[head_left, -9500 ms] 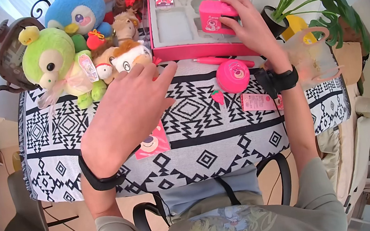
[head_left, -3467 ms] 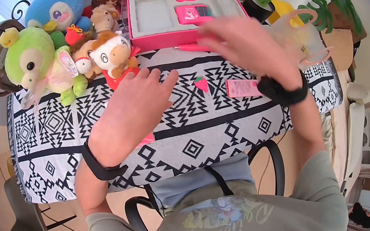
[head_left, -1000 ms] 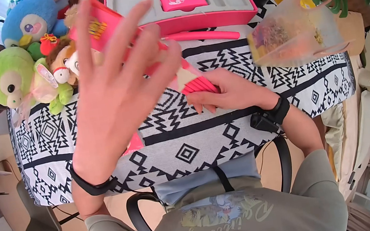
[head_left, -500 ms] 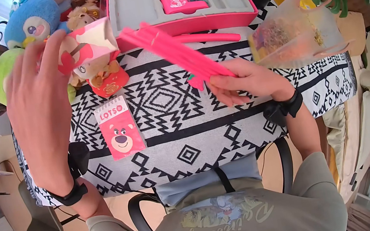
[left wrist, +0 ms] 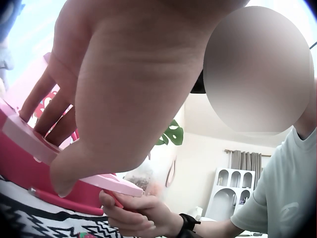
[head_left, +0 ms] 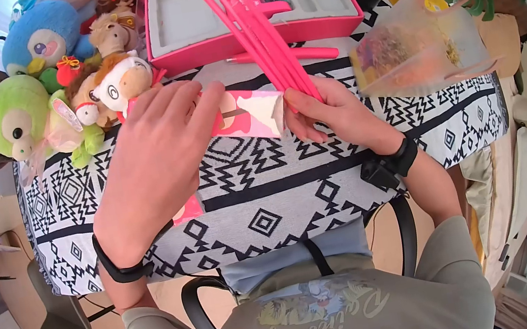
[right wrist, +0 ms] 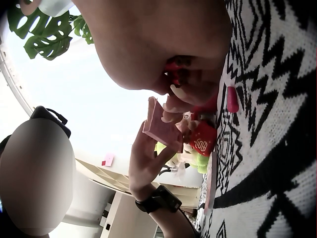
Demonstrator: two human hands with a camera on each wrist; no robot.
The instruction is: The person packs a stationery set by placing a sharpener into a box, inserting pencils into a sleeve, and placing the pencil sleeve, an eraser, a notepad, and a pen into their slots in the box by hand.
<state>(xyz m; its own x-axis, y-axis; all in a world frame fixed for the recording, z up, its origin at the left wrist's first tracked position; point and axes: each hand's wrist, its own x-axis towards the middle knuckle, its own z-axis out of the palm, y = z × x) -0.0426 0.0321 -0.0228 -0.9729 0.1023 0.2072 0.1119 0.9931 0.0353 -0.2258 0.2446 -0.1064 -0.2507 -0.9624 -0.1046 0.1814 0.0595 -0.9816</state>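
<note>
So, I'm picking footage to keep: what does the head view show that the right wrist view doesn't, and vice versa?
Only the head view: blue plush toy, gray tray in the pink box, gray chair.
Only the right wrist view: gold lettering on the red pouch.
Both: left hand gripping the pink-and-white carton, right hand, patterned cloth.

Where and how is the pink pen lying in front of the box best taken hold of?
Probably near its right end, from above, thumb and fingers across its narrow width. The pink pen lies flat on the patterned cloth, lengthwise along the box; in the head view the stick bundle covers its middle.
</note>
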